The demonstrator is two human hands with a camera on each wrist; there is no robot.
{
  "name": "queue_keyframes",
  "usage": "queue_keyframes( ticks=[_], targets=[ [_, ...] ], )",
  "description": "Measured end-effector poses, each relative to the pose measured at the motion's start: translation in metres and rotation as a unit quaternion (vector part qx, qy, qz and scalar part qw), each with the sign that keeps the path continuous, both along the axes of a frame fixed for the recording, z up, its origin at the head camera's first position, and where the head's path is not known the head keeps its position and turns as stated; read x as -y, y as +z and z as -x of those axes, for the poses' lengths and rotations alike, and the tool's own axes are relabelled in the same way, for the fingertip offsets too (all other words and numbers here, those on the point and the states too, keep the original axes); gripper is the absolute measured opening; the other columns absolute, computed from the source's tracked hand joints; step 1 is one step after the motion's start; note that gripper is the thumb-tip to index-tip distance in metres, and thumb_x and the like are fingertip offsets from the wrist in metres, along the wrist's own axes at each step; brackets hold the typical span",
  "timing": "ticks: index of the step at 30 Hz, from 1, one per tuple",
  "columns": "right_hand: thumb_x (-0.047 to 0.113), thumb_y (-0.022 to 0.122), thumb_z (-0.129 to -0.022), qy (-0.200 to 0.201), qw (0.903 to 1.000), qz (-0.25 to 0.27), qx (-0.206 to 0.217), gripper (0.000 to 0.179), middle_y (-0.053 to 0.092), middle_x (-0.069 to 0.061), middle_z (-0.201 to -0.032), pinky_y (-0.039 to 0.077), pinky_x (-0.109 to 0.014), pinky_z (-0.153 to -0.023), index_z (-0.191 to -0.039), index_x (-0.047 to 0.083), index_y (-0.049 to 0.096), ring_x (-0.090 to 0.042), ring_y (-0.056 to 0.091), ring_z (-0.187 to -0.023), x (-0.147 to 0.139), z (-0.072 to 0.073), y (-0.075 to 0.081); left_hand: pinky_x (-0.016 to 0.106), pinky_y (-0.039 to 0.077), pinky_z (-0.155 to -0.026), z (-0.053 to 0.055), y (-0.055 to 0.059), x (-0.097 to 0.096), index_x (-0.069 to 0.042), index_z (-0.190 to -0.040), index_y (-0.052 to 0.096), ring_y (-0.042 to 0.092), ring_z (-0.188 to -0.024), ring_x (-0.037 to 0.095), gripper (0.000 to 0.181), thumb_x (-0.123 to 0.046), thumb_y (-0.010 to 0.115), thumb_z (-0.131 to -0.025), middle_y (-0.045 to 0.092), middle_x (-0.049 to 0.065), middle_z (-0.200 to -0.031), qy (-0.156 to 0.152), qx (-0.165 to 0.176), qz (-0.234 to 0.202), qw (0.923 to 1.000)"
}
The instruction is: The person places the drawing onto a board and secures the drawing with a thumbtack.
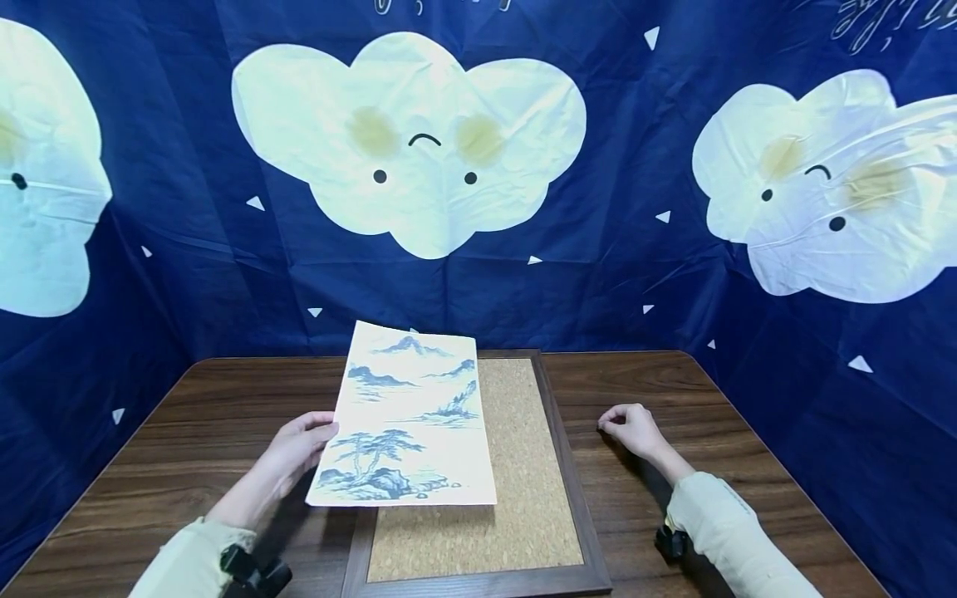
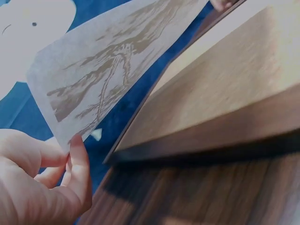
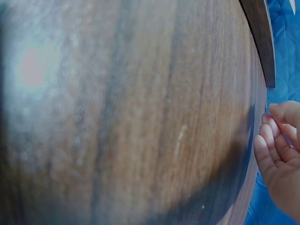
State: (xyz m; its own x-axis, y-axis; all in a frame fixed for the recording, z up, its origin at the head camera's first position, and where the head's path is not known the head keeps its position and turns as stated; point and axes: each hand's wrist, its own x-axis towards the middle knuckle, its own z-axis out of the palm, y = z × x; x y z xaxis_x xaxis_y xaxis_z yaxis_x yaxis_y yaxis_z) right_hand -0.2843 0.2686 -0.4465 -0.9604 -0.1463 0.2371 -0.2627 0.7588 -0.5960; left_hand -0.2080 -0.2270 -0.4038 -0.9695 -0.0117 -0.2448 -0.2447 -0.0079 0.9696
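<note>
A sheet of paper [image 1: 407, 423] printed with a blue ink landscape of mountains and pines is held up by its left edge. My left hand [image 1: 299, 448] pinches it between thumb and fingers, as the left wrist view also shows for the hand [image 2: 51, 178]. Below the sheet lies a cork board [image 1: 531, 465] in a dark wooden frame; the sheet covers its upper left part and casts a shadow on the cork. Right of the board, my right hand [image 1: 635, 430] hovers over the table, pinching a tiny thin pin [image 3: 267, 108], mostly hidden by the fingertips.
The dark wood-grain table [image 1: 733, 473] extends on both sides of the board. Behind it and at the sides hangs a blue cloth [image 1: 635, 274] with white cloud faces and small triangles. Each wrist wears a black camera mount [image 1: 254, 573].
</note>
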Motion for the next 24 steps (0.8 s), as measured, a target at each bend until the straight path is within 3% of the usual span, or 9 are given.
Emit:
queue_keyframes(
  ticks=[13, 24],
  targets=[
    [0.004, 0.065, -0.078, -0.003, 0.9999, -0.006, 0.010, 0.005, 0.067, -0.003, -0.074, 0.044, -0.028, -0.066, -0.075, 0.006, 0.070, -0.012, 0.056, -0.070, 0.000, 0.000, -0.003, 0.023, 0.050, -0.062, -0.005, -0.019, -0.062, 0.017, -0.115, 0.040, 0.057, -0.070, 0.008, 0.030, 0.000, 0.045, -0.091, 0.058, 0.008, -0.085, -0.003, -0.032, 0.018, 0.9993],
    [0.005, 0.066, -0.078, 0.000, 1.0000, -0.005, 0.008, 0.005, 0.067, -0.003, -0.074, 0.044, -0.030, -0.069, -0.075, 0.006, 0.070, -0.014, 0.057, -0.072, 0.000, -0.001, -0.004, 0.025, 0.048, -0.060, -0.013, -0.022, -0.084, 0.014, -0.109, 0.046, 0.053, -0.068, 0.010, 0.025, 0.000, 0.048, -0.087, 0.057, 0.012, -0.089, 0.027, -0.048, 0.089, 0.9946]
  ],
)
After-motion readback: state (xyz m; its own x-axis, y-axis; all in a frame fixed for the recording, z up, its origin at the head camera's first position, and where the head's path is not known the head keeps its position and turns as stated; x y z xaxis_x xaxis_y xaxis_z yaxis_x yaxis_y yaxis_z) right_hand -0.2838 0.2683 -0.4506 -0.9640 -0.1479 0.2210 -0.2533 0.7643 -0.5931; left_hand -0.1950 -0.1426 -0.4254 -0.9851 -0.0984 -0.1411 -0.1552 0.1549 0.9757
